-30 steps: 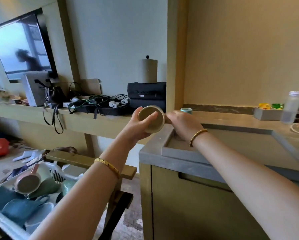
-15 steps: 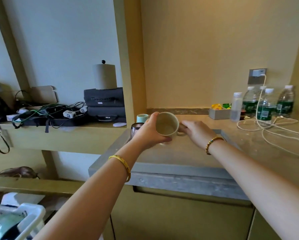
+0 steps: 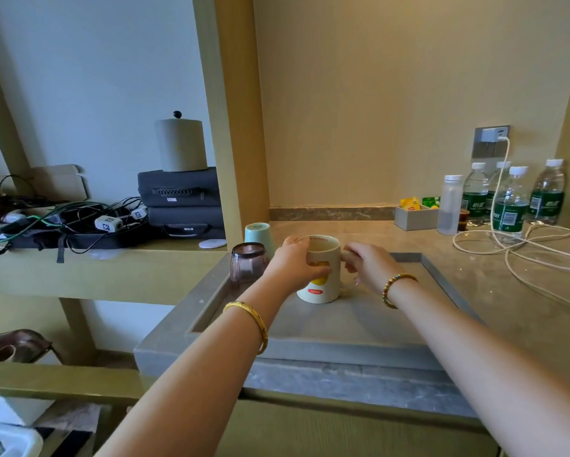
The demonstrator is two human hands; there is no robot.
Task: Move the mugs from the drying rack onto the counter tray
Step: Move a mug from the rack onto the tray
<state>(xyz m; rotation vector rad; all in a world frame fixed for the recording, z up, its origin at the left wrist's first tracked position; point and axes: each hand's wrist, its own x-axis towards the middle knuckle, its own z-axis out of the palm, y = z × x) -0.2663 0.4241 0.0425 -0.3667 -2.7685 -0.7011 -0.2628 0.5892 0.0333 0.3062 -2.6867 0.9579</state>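
On the gray tray (image 3: pixel 438 270) stands a cream mug (image 3: pixel 323 278); left hand (image 3: pixel 292 267) wraps its side, right hand (image 3: pixel 367 263) grips its handle.

four water bottles (image 3: pixel 511 206) with green labels stand at the far right of the surface (image 3: pixel 475 285), beside a frosted plastic bottle (image 3: pixel 450 204) and a small grey box (image 3: pixel 415 218) of packets. a white cable (image 3: pixel 514 245) runs from the wall charger (image 3: pixel 493 134) and coils on the surface. on the shelf (image 3: pixel 105 258) to the left sit two stacked dark cases (image 3: pixel 181 199), tangled cables (image 3: pixel 62 222) and a paper towel roll (image 3: pixel 180 144).
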